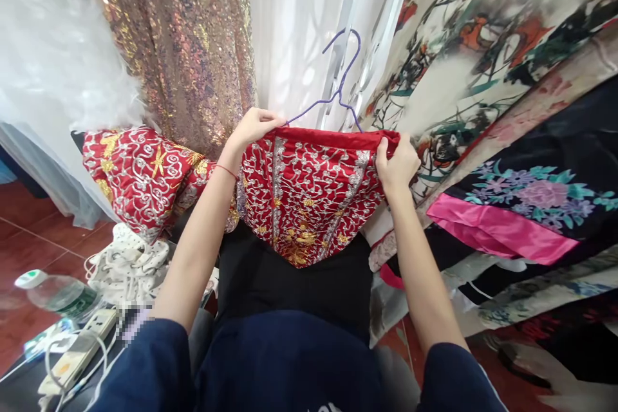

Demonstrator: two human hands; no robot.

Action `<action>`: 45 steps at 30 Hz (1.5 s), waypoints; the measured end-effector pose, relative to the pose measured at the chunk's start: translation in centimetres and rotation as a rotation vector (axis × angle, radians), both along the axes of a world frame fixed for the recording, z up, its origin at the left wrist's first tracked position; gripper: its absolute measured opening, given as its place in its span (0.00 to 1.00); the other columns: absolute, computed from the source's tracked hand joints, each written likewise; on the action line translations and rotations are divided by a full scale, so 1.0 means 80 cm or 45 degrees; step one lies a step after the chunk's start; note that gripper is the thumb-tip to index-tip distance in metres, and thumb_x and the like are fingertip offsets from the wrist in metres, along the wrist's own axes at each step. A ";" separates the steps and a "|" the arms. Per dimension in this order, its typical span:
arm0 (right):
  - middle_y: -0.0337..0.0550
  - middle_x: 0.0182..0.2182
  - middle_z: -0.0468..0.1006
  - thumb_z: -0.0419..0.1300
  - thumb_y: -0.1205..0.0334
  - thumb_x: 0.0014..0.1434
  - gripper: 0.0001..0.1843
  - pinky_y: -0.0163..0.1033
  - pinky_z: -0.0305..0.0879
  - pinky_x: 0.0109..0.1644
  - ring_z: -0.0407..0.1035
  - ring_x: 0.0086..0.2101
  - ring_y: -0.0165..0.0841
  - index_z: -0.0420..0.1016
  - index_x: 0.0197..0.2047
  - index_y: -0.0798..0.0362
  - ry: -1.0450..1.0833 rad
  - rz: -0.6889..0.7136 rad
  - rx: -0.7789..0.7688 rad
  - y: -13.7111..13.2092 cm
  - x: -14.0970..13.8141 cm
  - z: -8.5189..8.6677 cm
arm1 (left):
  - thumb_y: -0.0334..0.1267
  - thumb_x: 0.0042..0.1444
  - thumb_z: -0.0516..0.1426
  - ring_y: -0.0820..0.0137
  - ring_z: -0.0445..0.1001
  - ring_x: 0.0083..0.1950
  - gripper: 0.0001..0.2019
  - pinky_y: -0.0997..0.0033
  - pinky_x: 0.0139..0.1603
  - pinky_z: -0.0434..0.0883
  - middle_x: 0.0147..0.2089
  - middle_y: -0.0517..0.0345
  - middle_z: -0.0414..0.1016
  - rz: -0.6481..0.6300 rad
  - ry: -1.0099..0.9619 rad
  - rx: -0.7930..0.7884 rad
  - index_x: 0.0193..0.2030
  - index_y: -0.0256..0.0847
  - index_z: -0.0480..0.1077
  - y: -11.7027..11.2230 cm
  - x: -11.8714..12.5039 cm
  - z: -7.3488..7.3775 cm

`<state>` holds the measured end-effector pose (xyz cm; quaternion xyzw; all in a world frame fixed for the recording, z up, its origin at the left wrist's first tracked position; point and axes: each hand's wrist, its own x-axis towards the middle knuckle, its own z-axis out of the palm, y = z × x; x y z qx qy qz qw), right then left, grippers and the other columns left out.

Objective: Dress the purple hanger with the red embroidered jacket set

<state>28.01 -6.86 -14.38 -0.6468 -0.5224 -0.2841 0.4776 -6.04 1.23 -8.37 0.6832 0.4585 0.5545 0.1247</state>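
A red embroidered bodice [309, 190] with silver and gold thread is spread above my lap, its pointed lower end toward me. My left hand [258, 125] pinches its top edge at the left corner. At the right corner my right hand [398, 161] grips the same edge, thumb on the front. A purple wire hanger [340, 80] rises behind the top edge, its hook up; its lower part is hidden by the cloth. Left of my forearm lies another red piece with matching embroidery [140, 174]; whether it joins the bodice I cannot tell.
Sequined cloth [193, 45] and white feathery cloth [58, 38] hang at the left. Printed garments [458, 58] and a dark flowered one [541, 187] crowd the right. At lower left are a plastic bottle [62, 296], a power strip [80, 351] with cables, and white straps [128, 264].
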 end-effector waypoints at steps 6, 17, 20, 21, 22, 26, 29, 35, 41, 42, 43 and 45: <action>0.62 0.47 0.69 0.50 0.50 0.64 0.19 0.62 0.61 0.58 0.66 0.51 0.53 0.67 0.50 0.56 0.102 0.071 0.157 -0.010 -0.032 -0.013 | 0.43 0.61 0.57 0.65 0.71 0.39 0.07 0.60 0.55 0.65 0.35 0.57 0.75 -0.132 0.089 0.229 0.34 0.43 0.67 -0.024 -0.009 -0.030; 0.59 0.47 0.69 0.47 0.56 0.64 0.14 0.60 0.61 0.58 0.66 0.52 0.49 0.70 0.46 0.52 0.189 0.279 0.380 -0.073 -0.131 -0.036 | 0.48 0.61 0.58 0.67 0.71 0.37 0.13 0.64 0.49 0.67 0.32 0.59 0.71 -0.147 -0.200 0.201 0.31 0.43 0.65 -0.112 -0.012 -0.113; 0.50 0.36 0.73 0.47 0.59 0.65 0.10 0.51 0.67 0.51 0.69 0.42 0.42 0.69 0.39 0.49 0.241 0.727 0.131 -0.068 -0.184 -0.060 | 0.51 0.64 0.54 0.67 0.73 0.37 0.15 0.65 0.48 0.69 0.31 0.59 0.72 -0.261 -0.364 -0.004 0.31 0.44 0.66 -0.136 -0.009 -0.151; 0.49 0.37 0.74 0.48 0.59 0.65 0.10 0.50 0.67 0.51 0.69 0.42 0.41 0.69 0.39 0.49 0.276 0.845 0.047 -0.062 -0.203 -0.068 | 0.51 0.64 0.54 0.67 0.74 0.38 0.15 0.65 0.48 0.69 0.32 0.59 0.73 -0.306 -0.414 -0.061 0.31 0.45 0.66 -0.141 -0.008 -0.163; 0.50 0.39 0.75 0.50 0.58 0.65 0.09 0.49 0.67 0.52 0.70 0.43 0.41 0.70 0.41 0.50 0.317 0.939 -0.023 -0.053 -0.221 -0.075 | 0.51 0.64 0.55 0.67 0.74 0.38 0.14 0.65 0.49 0.70 0.33 0.58 0.73 -0.343 -0.453 -0.104 0.32 0.45 0.67 -0.145 -0.008 -0.174; 0.52 0.49 0.75 0.58 0.53 0.62 0.16 0.46 0.66 0.57 0.70 0.47 0.38 0.66 0.50 0.51 0.628 1.157 -0.167 -0.003 -0.285 -0.095 | 0.52 0.61 0.57 0.67 0.74 0.38 0.13 0.64 0.50 0.71 0.34 0.58 0.74 -0.410 -0.499 -0.204 0.34 0.45 0.68 -0.148 -0.014 -0.209; 0.44 0.41 0.76 0.63 0.54 0.58 0.17 0.41 0.68 0.51 0.70 0.40 0.34 0.65 0.48 0.50 0.869 1.168 -0.261 0.028 -0.313 -0.099 | 0.52 0.60 0.58 0.67 0.74 0.39 0.14 0.64 0.50 0.72 0.34 0.58 0.73 -0.387 -0.519 -0.239 0.34 0.45 0.67 -0.140 -0.020 -0.222; 0.33 0.25 0.69 0.59 0.48 0.61 0.14 0.38 0.64 0.39 0.64 0.28 0.30 0.66 0.32 0.49 0.935 1.296 -0.335 0.039 -0.313 -0.109 | 0.48 0.59 0.59 0.68 0.74 0.44 0.13 0.68 0.49 0.72 0.44 0.54 0.73 -0.194 -0.596 -0.159 0.42 0.44 0.66 -0.104 -0.021 -0.210; 0.33 0.23 0.68 0.56 0.40 0.62 0.21 0.35 0.62 0.31 0.62 0.25 0.28 0.71 0.40 0.50 1.149 1.483 -0.386 0.023 -0.288 -0.120 | 0.48 0.62 0.58 0.67 0.75 0.43 0.13 0.68 0.45 0.71 0.44 0.52 0.77 -0.284 -0.578 -0.130 0.49 0.43 0.72 -0.078 -0.004 -0.190; 0.32 0.23 0.69 0.57 0.40 0.61 0.21 0.35 0.61 0.30 0.62 0.24 0.27 0.71 0.42 0.50 1.184 1.502 -0.401 0.020 -0.284 -0.120 | 0.48 0.62 0.58 0.68 0.75 0.40 0.14 0.68 0.43 0.71 0.42 0.54 0.77 -0.335 -0.582 -0.166 0.48 0.43 0.73 -0.075 -0.001 -0.187; 0.32 0.23 0.70 0.59 0.41 0.60 0.21 0.34 0.62 0.30 0.63 0.25 0.27 0.71 0.43 0.50 1.218 1.520 -0.412 0.017 -0.281 -0.120 | 0.49 0.61 0.59 0.69 0.74 0.37 0.14 0.68 0.41 0.71 0.39 0.55 0.77 -0.381 -0.581 -0.208 0.47 0.43 0.74 -0.073 0.001 -0.186; 0.32 0.23 0.71 0.62 0.42 0.59 0.20 0.34 0.63 0.30 0.65 0.25 0.27 0.70 0.43 0.50 1.295 1.535 -0.416 0.011 -0.274 -0.121 | 0.50 0.59 0.61 0.70 0.74 0.33 0.13 0.68 0.38 0.72 0.35 0.57 0.77 -0.445 -0.573 -0.273 0.42 0.43 0.75 -0.075 0.004 -0.182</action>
